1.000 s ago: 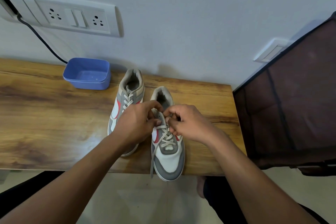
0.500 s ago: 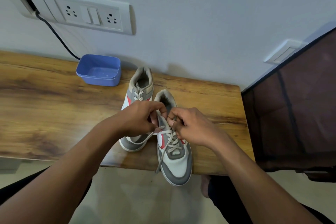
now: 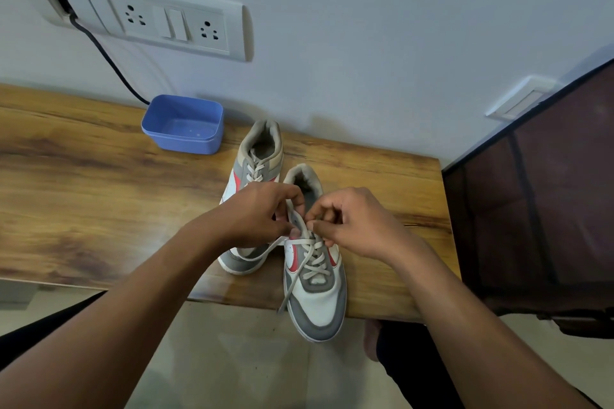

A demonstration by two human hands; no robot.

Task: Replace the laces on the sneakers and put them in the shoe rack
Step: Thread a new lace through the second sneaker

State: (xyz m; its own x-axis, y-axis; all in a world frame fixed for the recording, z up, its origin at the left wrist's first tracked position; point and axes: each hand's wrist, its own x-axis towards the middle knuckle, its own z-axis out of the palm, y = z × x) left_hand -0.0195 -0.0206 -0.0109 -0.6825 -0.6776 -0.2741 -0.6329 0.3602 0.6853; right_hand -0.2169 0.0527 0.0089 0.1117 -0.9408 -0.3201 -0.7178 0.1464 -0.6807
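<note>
two hands at work: left hand (image 3: 255,212) and right hand (image 3: 352,221) both pinching the lace (image 3: 307,254) on the near sneaker (image 3: 314,282), toe overhanging the wooden table (image 3: 83,209). second sneaker (image 3: 257,163) just behind-left. one blue tub (image 3: 182,124).
</note>
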